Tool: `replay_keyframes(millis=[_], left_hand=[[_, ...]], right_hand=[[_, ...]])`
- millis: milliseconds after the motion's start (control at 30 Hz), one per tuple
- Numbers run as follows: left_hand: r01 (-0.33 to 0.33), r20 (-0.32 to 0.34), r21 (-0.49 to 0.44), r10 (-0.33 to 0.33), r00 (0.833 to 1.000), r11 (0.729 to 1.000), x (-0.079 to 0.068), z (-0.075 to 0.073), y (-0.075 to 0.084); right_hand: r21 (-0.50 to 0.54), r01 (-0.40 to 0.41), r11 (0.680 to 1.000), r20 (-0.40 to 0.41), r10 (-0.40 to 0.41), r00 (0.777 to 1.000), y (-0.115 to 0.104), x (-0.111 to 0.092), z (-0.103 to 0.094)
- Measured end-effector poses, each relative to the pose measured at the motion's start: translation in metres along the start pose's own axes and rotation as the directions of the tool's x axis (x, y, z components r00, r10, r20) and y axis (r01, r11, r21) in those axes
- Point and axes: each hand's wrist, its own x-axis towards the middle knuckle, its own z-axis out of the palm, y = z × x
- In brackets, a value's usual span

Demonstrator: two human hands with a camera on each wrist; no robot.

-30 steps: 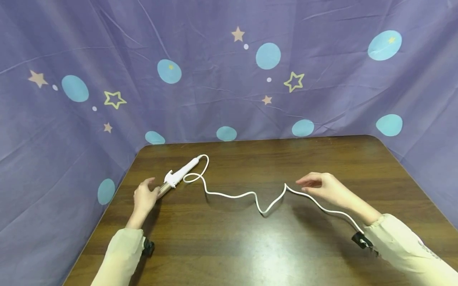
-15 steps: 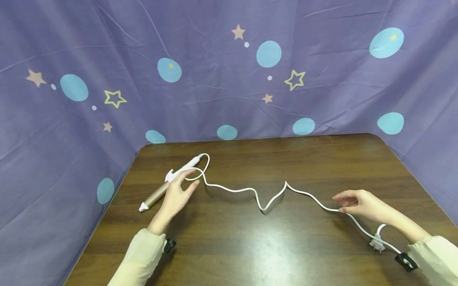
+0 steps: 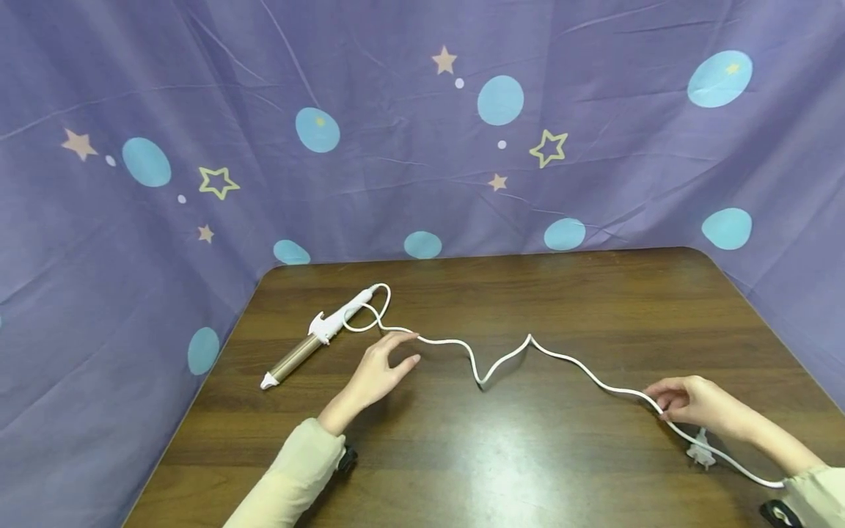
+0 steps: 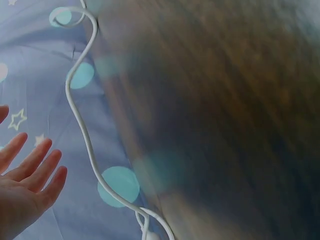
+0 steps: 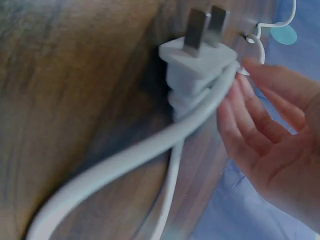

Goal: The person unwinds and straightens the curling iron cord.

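Observation:
A white curling iron with a gold barrel lies on the table at the left in the head view. Its white power cord winds across to the right. My left hand is just right of the curling iron, its index fingertip close to the cord; contact is unclear. In the left wrist view the fingers are spread and hold nothing. At the right, my right hand pinches the cord between thumb and curved fingers. The two-pin plug lies beneath that hand, in front of it in the right wrist view.
The brown wooden table fills the lower part of the head view. A purple curtain with stars and blue ovals hangs along its back and sides. A black wrist strap sits at the left sleeve.
My left hand has left the curling iron's barrel and moved right over to the cord. My right hand has moved right and toward me along the cord; the plug has come into sight.

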Motion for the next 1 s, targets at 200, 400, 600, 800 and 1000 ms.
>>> replay_keyframes(millis=[200, 400, 600, 800, 1000], left_hand=[[-0.002, 0.02, -0.009, 0.002, 1.0, 1.0, 0.0, 0.007, 0.002], [0.024, 0.039, -0.015, -0.023, 0.999, 1.0, -0.001, 0.009, 0.004], [0.023, 0.041, -0.013, -0.022, 0.999, 1.0, -0.003, 0.009, 0.003], [0.003, 0.031, 0.003, -0.003, 1.0, 1.0, -0.008, 0.005, -0.001], [0.026, 0.026, 0.006, -0.026, 0.999, 1.0, -0.016, -0.004, -0.003]], right_hand=[[-0.078, 0.0, 0.997, -0.033, -0.003, 0.999, 0.003, 0.006, 0.002], [-0.17, -0.015, 0.985, -0.092, -0.001, 0.996, 0.004, 0.017, -0.002], [-0.245, -0.05, 0.968, -0.164, 0.009, 0.986, 0.008, 0.031, -0.01], [-0.319, -0.134, 0.938, -0.223, 0.063, 0.973, 0.011, 0.042, -0.018], [-0.315, -0.16, 0.935, -0.253, 0.08, 0.964, 0.011, 0.048, -0.02]])
